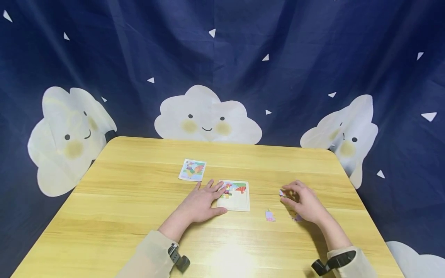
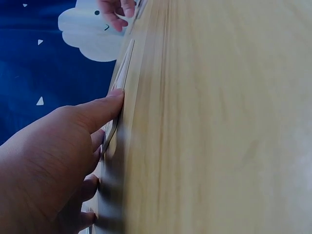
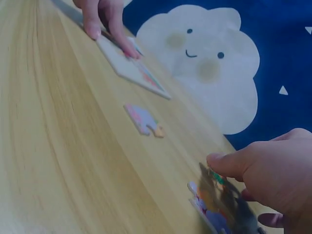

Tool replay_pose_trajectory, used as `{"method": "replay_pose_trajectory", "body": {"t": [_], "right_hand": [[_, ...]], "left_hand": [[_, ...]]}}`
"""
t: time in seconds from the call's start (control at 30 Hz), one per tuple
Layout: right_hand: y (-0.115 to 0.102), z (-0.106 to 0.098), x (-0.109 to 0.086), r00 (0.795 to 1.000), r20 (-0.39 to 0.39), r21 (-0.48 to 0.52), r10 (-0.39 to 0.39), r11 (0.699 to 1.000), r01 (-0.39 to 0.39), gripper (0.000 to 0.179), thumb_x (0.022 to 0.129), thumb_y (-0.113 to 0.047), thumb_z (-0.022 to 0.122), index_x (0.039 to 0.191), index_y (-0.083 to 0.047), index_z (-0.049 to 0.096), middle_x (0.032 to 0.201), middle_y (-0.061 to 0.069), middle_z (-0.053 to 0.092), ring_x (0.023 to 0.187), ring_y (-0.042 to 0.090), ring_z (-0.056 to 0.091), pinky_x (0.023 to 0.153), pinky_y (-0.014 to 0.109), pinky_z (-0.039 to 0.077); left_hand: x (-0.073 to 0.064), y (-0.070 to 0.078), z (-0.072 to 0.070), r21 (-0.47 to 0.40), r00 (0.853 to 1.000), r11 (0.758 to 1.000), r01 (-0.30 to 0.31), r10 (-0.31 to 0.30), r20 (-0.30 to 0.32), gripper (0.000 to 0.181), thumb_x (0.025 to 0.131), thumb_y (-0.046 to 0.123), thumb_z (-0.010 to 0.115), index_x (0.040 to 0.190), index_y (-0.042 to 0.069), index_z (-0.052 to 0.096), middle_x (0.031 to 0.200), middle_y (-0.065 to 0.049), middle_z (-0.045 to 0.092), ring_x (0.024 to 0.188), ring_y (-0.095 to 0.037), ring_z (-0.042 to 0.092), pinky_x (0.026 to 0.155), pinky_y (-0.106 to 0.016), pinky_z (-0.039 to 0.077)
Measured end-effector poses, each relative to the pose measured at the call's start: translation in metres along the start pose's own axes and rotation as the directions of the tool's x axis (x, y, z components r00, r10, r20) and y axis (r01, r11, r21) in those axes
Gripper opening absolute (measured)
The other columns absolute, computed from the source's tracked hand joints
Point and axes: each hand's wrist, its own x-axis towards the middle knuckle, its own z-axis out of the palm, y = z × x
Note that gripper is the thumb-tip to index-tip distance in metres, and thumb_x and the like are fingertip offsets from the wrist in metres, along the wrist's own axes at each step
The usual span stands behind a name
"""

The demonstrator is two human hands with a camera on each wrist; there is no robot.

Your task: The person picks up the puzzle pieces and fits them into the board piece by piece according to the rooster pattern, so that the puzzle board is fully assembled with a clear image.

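A square puzzle tray lies mid-table, several fitted pieces along its top and left showing part of a bird picture. My left hand rests on its left side with fingers spread, the thumb at the lower edge in the left wrist view. To the right, my right hand pinches a small puzzle piece between thumb and fingers, just over the table. Below that hand lies another piece, partly covered in the head view. A lilac and pink loose piece sits between tray and right hand.
A picture card of a colourful bird lies behind the left hand, up and left of the tray. The wooden table ends at a dark blue curtain with white clouds. Each wrist wears a strapped black device.
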Motion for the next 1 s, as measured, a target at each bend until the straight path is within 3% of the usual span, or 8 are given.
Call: {"method": "replay_pose_trajectory", "body": {"t": [0.13,0.3,0.57,0.83,1.0], "right_hand": [[0.0033,0.0006,-0.0012,0.999,-0.022,-0.05,0.048,0.998,-0.049,0.034,0.095,-0.023,0.083,0.123,-0.005,0.075,0.108,0.002,0.066,0.087,0.019,0.055,0.08,0.043,0.042],[0.0045,0.0008,-0.0007,0.995,0.004,-0.041,0.096,0.995,-0.095,0.029,0.096,-0.027,0.081,0.119,-0.01,0.076,0.109,0.001,0.064,0.088,0.02,0.052,0.082,0.046,0.03],[0.0038,0.0003,0.0024,0.992,0.042,0.023,0.119,0.992,-0.12,0.019,0.097,-0.024,0.08,0.11,-0.013,0.071,0.101,0.0,0.062,0.083,0.018,0.052,0.082,0.046,0.027],[0.0028,0.0021,0.0029,0.988,0.092,0.1,0.121,0.986,-0.131,0.033,0.098,-0.018,0.079,0.125,-0.006,0.067,0.095,0.0,0.058,0.076,0.013,0.054,0.079,0.041,0.032],[0.0021,0.0043,0.0022,0.991,0.081,0.096,0.103,0.989,-0.111,0.018,0.097,-0.016,0.079,0.112,-0.011,0.071,0.092,-0.002,0.059,0.077,0.015,0.052,0.08,0.043,0.024]], "left_hand": [[0.0004,-0.0008,0.0015,-0.004,1.0,1.0,0.0,0.0,-0.004,0.078,0.101,0.064,0.059,0.163,0.018,0.045,0.171,0.001,0.031,0.157,-0.037,0.025,0.122,-0.07,0.016],[-0.0002,-0.0005,0.0015,-0.002,1.0,1.0,0.002,-0.002,-0.003,0.079,0.101,0.064,0.059,0.163,0.018,0.045,0.171,0.001,0.031,0.157,-0.037,0.025,0.122,-0.07,0.016],[-0.0002,0.0007,0.0008,-0.001,1.0,1.0,0.001,-0.001,-0.005,0.079,0.101,0.065,0.058,0.163,0.018,0.044,0.171,0.001,0.03,0.157,-0.036,0.025,0.122,-0.07,0.015],[-0.0001,0.0003,0.0008,0.0,1.0,1.0,0.001,-0.001,-0.006,0.079,0.101,0.065,0.058,0.163,0.018,0.045,0.171,0.001,0.03,0.157,-0.036,0.025,0.123,-0.069,0.016],[0.0002,-0.0006,0.0015,0.0,1.0,1.0,-0.004,0.004,-0.013,0.079,0.101,0.064,0.059,0.162,0.017,0.046,0.171,0.0,0.031,0.157,-0.037,0.026,0.122,-0.07,0.017]]}}
